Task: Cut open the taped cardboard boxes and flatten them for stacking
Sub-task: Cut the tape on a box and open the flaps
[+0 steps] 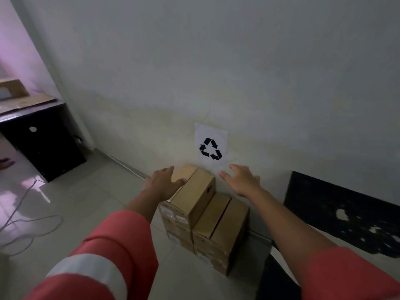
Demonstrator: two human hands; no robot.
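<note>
Head view: two stacks of cardboard boxes sit on the floor (91, 191), hard against the wall (216, 72), right under a recycling sign (211, 146). The taller stack is on the left w/ the top box (195, 189) highest; the lower stack (220, 217) touches it on the right.

Hands: the left hand (163, 181) is spread, fingers straight, laid over the top box's left edge w/ the thumb across the top face. It looks to be touching, not curled round anything. The right hand (243, 180) is also spread and holds nothing. It hovers clear of the box, off its right side, above the lower stack and close to the wall.

Key relation: the top box's long axis runs away from the person toward the wall, as does the seam down its top face. So the hands bracket it across the short way, one per long side. The left is already at the box; the right has a gap to close inward and down.

Judgement: prob. a two-handed lift of the top box off the stack, so the task is barely begun. No cutter in view, no box opened or flattened. Can't tell the tape from here; the seams show only as dark lines.
</note>
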